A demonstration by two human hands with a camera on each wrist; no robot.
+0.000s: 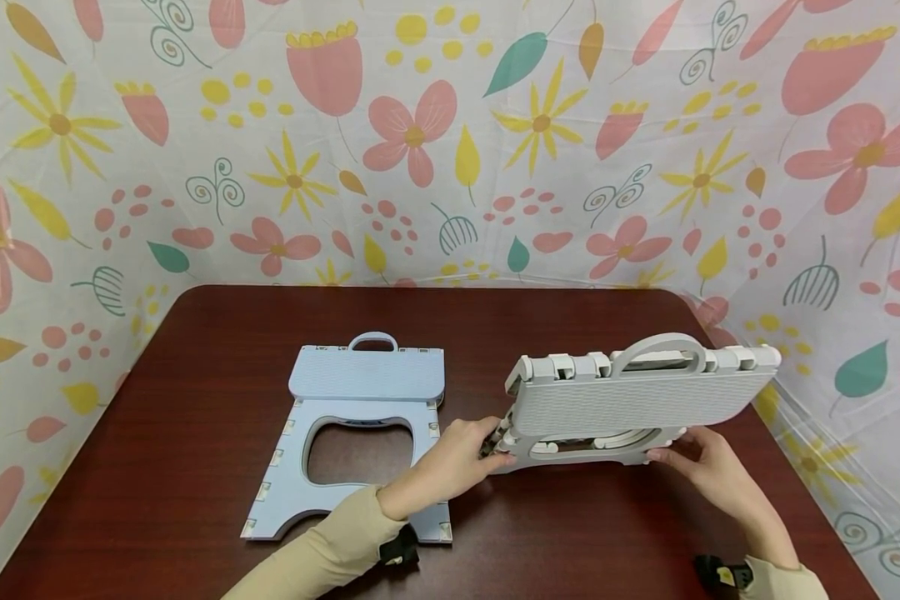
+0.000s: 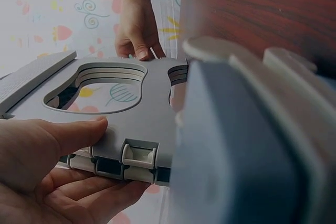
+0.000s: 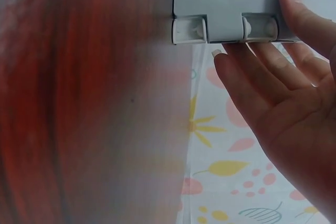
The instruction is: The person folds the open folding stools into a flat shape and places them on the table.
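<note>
A grey folding step stool (image 1: 630, 400), folded flat with its arched handle uppermost, stands tilted at the right of the table in the head view. My left hand (image 1: 450, 462) holds its left side; in the left wrist view the thumb lies on the leg panel (image 2: 157, 95) and the fingers are curled behind the hinged edge. On the opposite side my right hand (image 1: 720, 475) pinches the lower corner, thumb on the face and fingers behind, as the right wrist view shows. Beside it a light blue folding step stool (image 1: 367, 375) lies folded, partly covered by my left forearm.
The dark red-brown table (image 1: 217, 350) has rounded far corners. A flower-patterned cloth (image 1: 450, 183) hangs behind it and along both sides. Close to the left wrist camera, the blurred blue stool (image 2: 226, 145) fills the right of that view.
</note>
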